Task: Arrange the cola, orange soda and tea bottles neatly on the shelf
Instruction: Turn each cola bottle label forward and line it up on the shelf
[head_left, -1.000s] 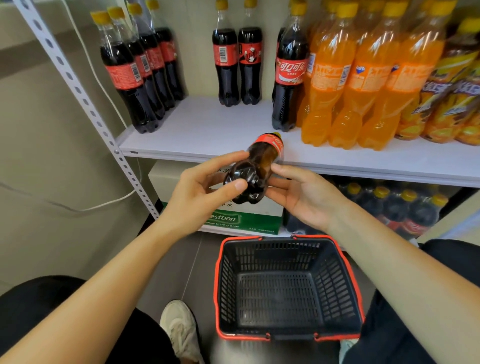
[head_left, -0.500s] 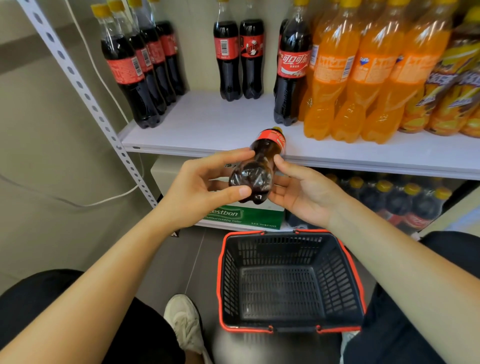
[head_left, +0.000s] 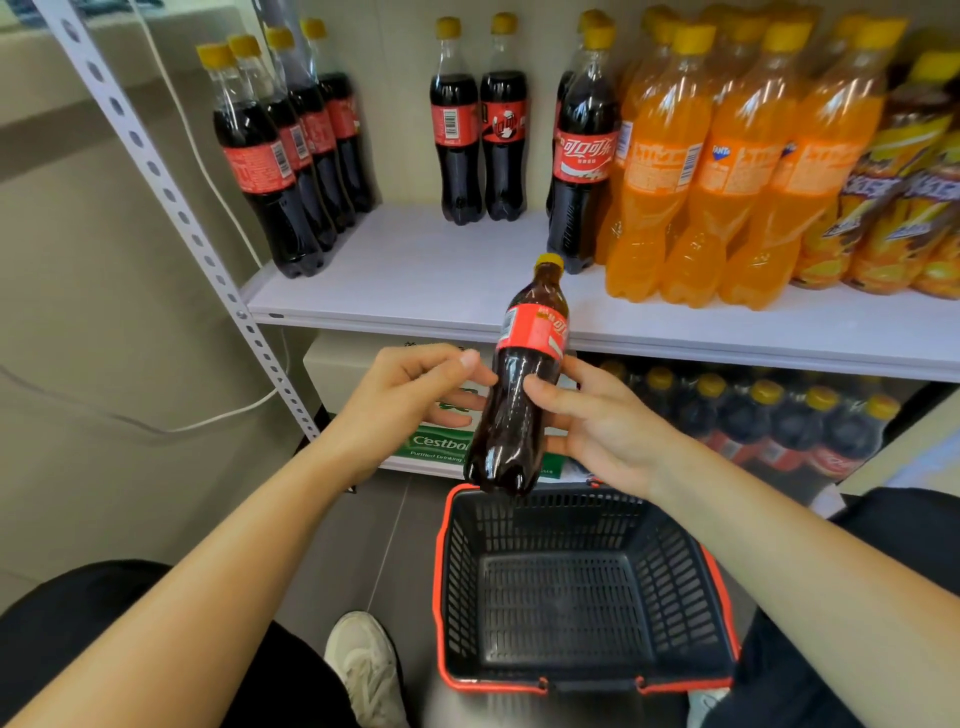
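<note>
Change: cola bottle (head_left: 524, 395) now stands nearly upright, yellow cap up and red label toward me; half a second ago it lay tipped away with its base facing the camera.
Left hand (head_left: 410, 400): I see the thumb and fingers pinching the left side of the bottle just under the label.
Right hand (head_left: 602, 426): it grips the bottle from the right, thumb across the front and fingers curled behind.
Bottle position: held in the air in front of the shelf (head_left: 415, 280) edge, above the far rim of the basket (head_left: 675, 571), touching neither.
Shelf, left: a row of cola bottles (head_left: 270, 171) runs front to back against the slotted post (head_left: 171, 192).
Shelf, back: two cola bottles (head_left: 478, 124) stand side by side by the wall, bare shelf in front of them.
Shelf, middle: one more cola row (head_left: 582, 156) stands just beside the orange soda bottles (head_left: 727, 171).
Shelf, right: tea bottles (head_left: 909, 197) stand next to the orange soda.
Below: more cola (head_left: 779, 421) sits on the lower level, beside a water carton (head_left: 436, 441).
Floor: the basket rests between my knees, a white shoe (head_left: 363, 665) to its left.
</note>
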